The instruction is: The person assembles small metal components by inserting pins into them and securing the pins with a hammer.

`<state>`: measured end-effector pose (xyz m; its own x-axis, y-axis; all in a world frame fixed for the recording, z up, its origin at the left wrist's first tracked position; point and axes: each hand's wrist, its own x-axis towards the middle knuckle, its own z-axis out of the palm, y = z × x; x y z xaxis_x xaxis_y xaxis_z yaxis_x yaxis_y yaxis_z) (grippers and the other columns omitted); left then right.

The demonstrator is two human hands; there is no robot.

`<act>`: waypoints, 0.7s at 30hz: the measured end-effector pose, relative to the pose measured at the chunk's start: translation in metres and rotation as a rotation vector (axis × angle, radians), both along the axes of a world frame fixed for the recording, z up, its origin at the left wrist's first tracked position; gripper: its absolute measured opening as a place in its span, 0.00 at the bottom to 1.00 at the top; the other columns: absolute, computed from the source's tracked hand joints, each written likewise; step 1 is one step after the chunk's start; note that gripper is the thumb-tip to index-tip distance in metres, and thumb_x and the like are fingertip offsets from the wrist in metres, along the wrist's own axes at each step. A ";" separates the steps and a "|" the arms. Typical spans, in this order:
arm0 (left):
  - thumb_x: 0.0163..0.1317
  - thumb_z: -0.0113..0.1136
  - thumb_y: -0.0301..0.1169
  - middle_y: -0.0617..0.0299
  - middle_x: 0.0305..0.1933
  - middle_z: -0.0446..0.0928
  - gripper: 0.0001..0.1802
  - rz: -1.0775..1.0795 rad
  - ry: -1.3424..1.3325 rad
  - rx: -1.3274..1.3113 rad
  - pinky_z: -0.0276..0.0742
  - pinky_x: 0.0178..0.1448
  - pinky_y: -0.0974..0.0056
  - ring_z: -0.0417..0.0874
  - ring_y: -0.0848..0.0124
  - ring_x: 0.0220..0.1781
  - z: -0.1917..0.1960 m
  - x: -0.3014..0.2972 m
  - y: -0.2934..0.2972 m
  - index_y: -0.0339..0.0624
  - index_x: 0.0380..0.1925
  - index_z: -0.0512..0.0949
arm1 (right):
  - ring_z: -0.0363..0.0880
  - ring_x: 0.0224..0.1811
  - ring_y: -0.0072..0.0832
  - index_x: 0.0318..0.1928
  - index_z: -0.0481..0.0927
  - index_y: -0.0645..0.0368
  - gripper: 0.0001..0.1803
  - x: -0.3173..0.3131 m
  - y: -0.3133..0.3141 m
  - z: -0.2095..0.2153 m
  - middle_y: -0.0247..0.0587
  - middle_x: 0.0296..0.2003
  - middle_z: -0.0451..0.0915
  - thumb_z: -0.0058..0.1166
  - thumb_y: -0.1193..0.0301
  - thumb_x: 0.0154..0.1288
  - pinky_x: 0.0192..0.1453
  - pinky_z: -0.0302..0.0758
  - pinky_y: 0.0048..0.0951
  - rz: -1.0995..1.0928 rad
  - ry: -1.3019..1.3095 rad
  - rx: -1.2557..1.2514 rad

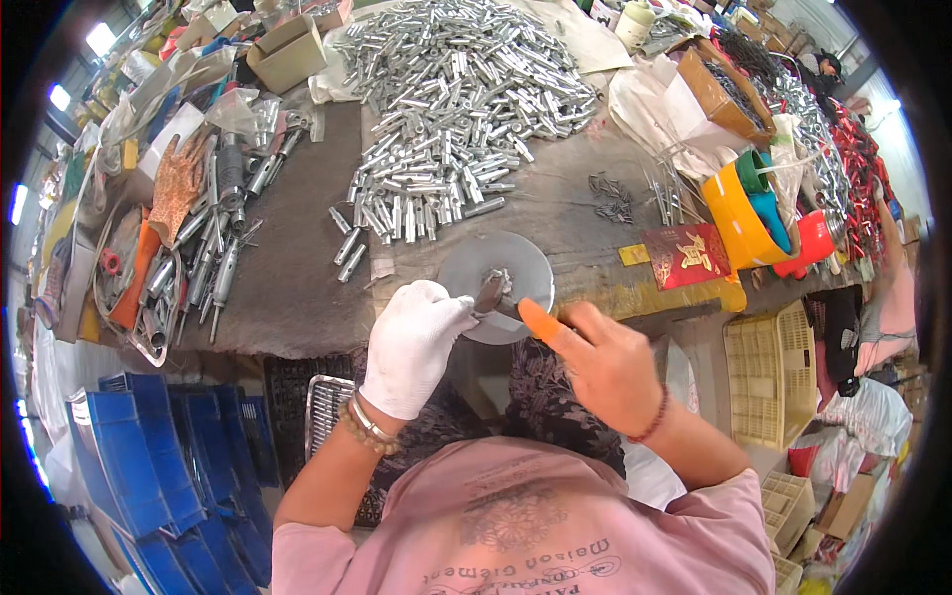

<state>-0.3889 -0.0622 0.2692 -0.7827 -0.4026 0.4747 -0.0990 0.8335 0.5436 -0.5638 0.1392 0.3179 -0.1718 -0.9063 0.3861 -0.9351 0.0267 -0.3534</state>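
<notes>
My left hand (415, 342), in a white glove, is closed with its thumb and fingers pinched round a small metal piece (490, 294), dark on one side. Bare except for an orange finger cover (543, 324), my right hand (610, 369) is closed too, its fingertips meeting the piece from the right. Whether it also grips a small dark tool there is hard to make out. Both hands are over the near part of a round grey disc (461, 260) at the table's front edge. Beyond the disc lies a large heap of silver metal tubes (456, 99), a few of them loose at its near left.
Tools and an orange patterned glove (178, 183) crowd the left. At right are a red envelope (687, 256), a yellow container (744, 220), a red bottle (808, 246) and a carton (729, 94). Blue bins (139, 451) and a cream crate (769, 372) stand below table height.
</notes>
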 end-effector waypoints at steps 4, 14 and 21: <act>0.57 0.78 0.22 0.57 0.38 0.83 0.14 0.013 -0.013 0.026 0.82 0.50 0.54 0.86 0.54 0.44 -0.003 0.001 0.001 0.43 0.44 0.90 | 0.82 0.34 0.37 0.78 0.81 0.45 0.39 -0.006 0.000 0.002 0.38 0.36 0.74 0.62 0.79 0.65 0.38 0.82 0.39 -0.055 0.027 -0.036; 0.56 0.80 0.22 0.58 0.37 0.83 0.13 0.005 0.002 0.059 0.82 0.49 0.55 0.86 0.55 0.43 -0.002 0.000 0.000 0.42 0.43 0.91 | 0.84 0.35 0.38 0.74 0.85 0.48 0.36 0.003 0.003 0.016 0.40 0.39 0.78 0.60 0.82 0.65 0.39 0.83 0.39 -0.032 0.005 0.054; 0.58 0.79 0.24 0.58 0.38 0.83 0.17 -0.027 -0.036 0.077 0.82 0.48 0.56 0.86 0.57 0.42 0.008 0.001 -0.005 0.45 0.48 0.93 | 0.84 0.44 0.55 0.72 0.83 0.53 0.32 -0.040 -0.026 0.005 0.51 0.43 0.80 0.60 0.84 0.67 0.49 0.83 0.47 -0.047 -0.411 0.025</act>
<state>-0.3877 -0.0671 0.2768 -0.8099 -0.4149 0.4147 -0.0975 0.7923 0.6023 -0.6041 0.1132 0.3229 -0.3480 -0.9023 0.2545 -0.7139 0.0791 -0.6957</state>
